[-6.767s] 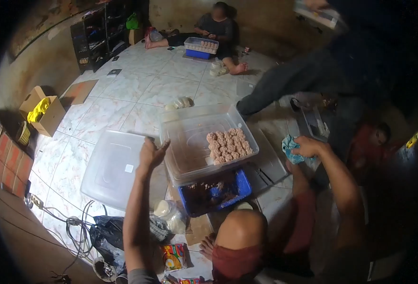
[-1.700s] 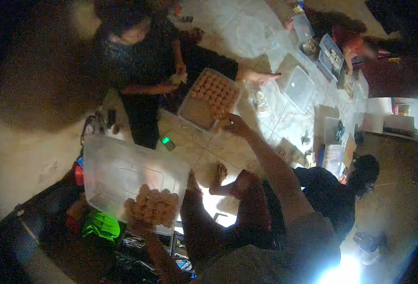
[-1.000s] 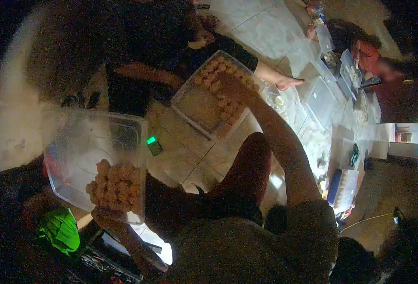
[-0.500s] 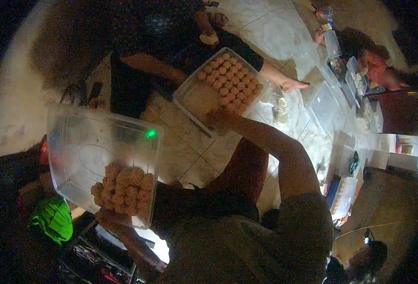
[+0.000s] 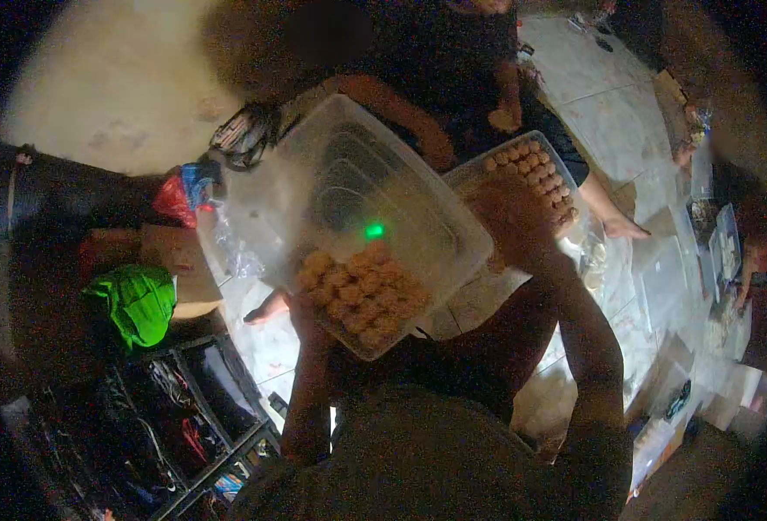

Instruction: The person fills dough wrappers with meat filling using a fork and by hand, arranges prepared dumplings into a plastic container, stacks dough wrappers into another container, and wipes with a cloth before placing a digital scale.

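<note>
My left hand (image 5: 307, 314) grips the lower left side of a clear plastic container (image 5: 457, 204), which is tilted towards me. Several rough brown balls (image 5: 362, 295) are massed at its near end, and a green spot of light shows inside. My right hand (image 5: 522, 230) is dark and blurred over the near side of a second clear container (image 5: 533, 137). Its fingers cannot be made out. Rows of similar brown balls (image 5: 547, 174) fill the far right part of that second container. Another person's arm (image 5: 401, 113) reaches behind the first container.
A bright green cloth item (image 5: 133, 300) lies at the left by a cardboard box (image 5: 179, 260). Below is a black divided organiser (image 5: 197, 391) with small items. Plastic bins (image 5: 661, 269) stand on the tiled floor at the right, and a co-worker's bare foot (image 5: 624, 227) is nearby.
My view has swung left, so the scene sits further right. The container in my left hand has tilted and come closer to the second container. My right hand remains at the second one.
</note>
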`<state>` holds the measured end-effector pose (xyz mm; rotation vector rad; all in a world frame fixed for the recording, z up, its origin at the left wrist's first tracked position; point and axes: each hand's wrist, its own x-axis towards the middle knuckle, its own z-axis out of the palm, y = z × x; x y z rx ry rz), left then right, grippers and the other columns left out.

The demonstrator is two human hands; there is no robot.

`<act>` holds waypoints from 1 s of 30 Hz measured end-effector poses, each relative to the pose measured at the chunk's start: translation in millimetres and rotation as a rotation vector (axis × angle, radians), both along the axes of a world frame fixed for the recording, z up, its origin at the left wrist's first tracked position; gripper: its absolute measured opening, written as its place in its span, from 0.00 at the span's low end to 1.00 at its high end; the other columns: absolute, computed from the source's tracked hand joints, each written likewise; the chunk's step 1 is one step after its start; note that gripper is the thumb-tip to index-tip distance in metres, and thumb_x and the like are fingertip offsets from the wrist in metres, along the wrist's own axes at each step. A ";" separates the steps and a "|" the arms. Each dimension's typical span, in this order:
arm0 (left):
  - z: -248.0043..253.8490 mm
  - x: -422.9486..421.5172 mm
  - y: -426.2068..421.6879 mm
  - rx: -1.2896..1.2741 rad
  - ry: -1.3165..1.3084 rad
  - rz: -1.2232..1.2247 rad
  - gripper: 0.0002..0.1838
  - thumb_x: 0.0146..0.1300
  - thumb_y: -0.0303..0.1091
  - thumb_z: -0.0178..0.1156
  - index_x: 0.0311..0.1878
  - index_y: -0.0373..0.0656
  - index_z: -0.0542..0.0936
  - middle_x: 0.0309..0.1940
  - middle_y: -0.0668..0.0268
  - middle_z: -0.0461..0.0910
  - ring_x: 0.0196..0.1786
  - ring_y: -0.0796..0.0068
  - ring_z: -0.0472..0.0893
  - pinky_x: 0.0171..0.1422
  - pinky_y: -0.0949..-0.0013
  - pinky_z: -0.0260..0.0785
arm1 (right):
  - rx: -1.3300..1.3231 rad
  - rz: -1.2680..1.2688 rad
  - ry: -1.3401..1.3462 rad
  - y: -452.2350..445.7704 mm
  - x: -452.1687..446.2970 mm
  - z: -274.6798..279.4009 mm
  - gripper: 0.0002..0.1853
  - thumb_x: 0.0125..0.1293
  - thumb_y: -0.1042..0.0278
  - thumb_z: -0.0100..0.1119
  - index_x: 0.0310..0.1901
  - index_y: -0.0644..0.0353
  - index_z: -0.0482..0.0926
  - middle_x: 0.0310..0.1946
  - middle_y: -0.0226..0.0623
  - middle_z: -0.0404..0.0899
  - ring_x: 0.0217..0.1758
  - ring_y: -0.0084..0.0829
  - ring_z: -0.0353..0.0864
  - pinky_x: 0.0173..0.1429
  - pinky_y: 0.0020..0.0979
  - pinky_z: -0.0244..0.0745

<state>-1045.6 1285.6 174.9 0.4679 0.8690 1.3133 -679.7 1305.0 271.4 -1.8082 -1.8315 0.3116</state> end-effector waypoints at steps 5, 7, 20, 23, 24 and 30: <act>9.1 23.9 0.6 0.037 -0.084 -0.153 0.20 0.75 0.50 0.41 0.50 0.43 0.72 0.45 0.58 0.77 0.39 0.64 0.78 0.41 0.62 0.75 | -0.057 0.724 0.220 35.2 -102.6 -21.6 0.16 0.68 0.65 0.56 0.55 0.59 0.77 0.49 0.47 0.76 0.58 0.50 0.73 0.63 0.43 0.69; 7.8 31.8 0.3 0.045 -0.098 -0.210 0.20 0.75 0.50 0.41 0.50 0.43 0.72 0.45 0.58 0.77 0.39 0.64 0.78 0.41 0.62 0.75 | -0.222 0.782 -0.070 34.2 -124.2 -30.5 0.18 0.66 0.62 0.59 0.55 0.60 0.76 0.48 0.50 0.76 0.56 0.50 0.74 0.61 0.44 0.71; -5.8 -1.2 7.1 0.038 0.030 -0.268 0.20 0.75 0.51 0.42 0.50 0.44 0.72 0.44 0.60 0.77 0.38 0.65 0.77 0.40 0.62 0.75 | -0.517 0.189 -0.037 17.0 -145.3 -74.3 0.31 0.65 0.56 0.58 0.66 0.60 0.66 0.64 0.64 0.61 0.64 0.63 0.67 0.62 0.59 0.70; -8.3 -1.8 6.8 0.021 0.036 -0.326 0.20 0.75 0.51 0.42 0.50 0.44 0.72 0.43 0.60 0.77 0.37 0.65 0.77 0.39 0.63 0.75 | -0.562 0.043 0.102 4.3 -149.7 -45.0 0.28 0.67 0.60 0.54 0.65 0.64 0.65 0.66 0.68 0.58 0.64 0.66 0.66 0.65 0.58 0.68; -9.7 -1.7 7.6 0.016 0.040 -0.347 0.20 0.75 0.51 0.42 0.50 0.44 0.72 0.43 0.60 0.77 0.37 0.65 0.77 0.39 0.63 0.75 | -0.418 -0.044 0.219 -1.8 -153.1 -36.7 0.26 0.68 0.62 0.52 0.64 0.67 0.65 0.65 0.70 0.58 0.63 0.68 0.67 0.65 0.58 0.68; -19.7 -13.2 8.9 -0.008 0.067 -0.354 0.20 0.75 0.51 0.42 0.50 0.44 0.72 0.43 0.61 0.76 0.37 0.65 0.77 0.39 0.63 0.75 | -0.203 0.418 0.155 52.2 -104.7 -82.6 0.27 0.68 0.58 0.57 0.64 0.62 0.67 0.58 0.55 0.72 0.60 0.53 0.74 0.65 0.48 0.71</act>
